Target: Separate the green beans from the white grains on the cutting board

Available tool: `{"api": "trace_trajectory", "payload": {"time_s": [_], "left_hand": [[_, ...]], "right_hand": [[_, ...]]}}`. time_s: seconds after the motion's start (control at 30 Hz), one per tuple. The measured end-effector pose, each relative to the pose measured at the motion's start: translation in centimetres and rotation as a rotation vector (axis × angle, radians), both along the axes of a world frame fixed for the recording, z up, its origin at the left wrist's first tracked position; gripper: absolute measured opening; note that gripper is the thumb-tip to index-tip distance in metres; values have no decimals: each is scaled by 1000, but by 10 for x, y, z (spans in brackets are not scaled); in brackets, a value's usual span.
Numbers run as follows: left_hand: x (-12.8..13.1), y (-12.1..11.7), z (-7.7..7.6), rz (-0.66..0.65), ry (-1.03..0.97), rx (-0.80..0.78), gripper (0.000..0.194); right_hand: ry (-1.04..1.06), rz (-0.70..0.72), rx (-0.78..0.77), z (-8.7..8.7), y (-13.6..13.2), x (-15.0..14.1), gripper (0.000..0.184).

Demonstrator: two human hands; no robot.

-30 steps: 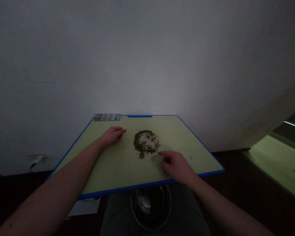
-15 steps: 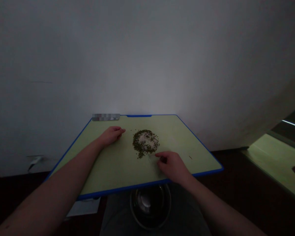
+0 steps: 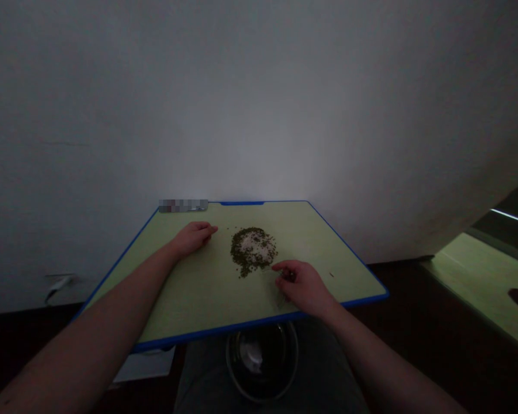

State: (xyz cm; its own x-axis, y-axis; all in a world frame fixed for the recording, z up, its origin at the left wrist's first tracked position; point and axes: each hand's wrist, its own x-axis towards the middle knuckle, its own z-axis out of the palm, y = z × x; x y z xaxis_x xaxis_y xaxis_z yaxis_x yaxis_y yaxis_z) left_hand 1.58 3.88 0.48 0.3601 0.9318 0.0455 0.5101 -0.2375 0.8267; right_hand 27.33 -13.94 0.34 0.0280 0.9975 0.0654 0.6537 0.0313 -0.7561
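Observation:
A pile of small green beans mixed with pale grains like rice (image 3: 254, 247) lies on a pale yellow-green folding table (image 3: 198, 305) with a blue rim. My left hand (image 3: 195, 237) rests on the tabletop left of the pile, fingers curled together, the forefinger pointing at it. Nothing shows in that hand. At the pile's near right edge is my right hand (image 3: 304, 284). Its forefinger reaches to the outer beans, the thumb stands apart below, and the other fingers are curled. A metal bowl (image 3: 262, 359) sits on my lap, under the table's front edge.
A wall (image 3: 259, 115) rises behind the table. A blurred-out flat object (image 3: 183, 206) lies at the far left corner. One small sliver (image 3: 331, 274) is on the right side. A white plug (image 3: 60, 284) sits low on the wall at left. Another pale surface (image 3: 483, 276) stands at right.
My right hand has lifted slightly, with forefinger and thumb a bit further apart. My left hand stays put. The whole view has shifted a little.

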Motion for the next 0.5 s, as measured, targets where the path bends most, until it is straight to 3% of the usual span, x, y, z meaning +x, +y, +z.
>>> {"api": "trace_trajectory", "payload": {"time_s": [0.13,0.4,0.5], "left_hand": [[-1,2,-2,6,13,18,40],[-1,4,-4,-8,0,-1,42],[0,3,-2,13,20,-4,41]], "right_hand": [[-71,17,16,-1,4,-13,31],[-86,-86,-61,6,-1,22,33],[-1,-63,-96,5,-1,19,33]]}}
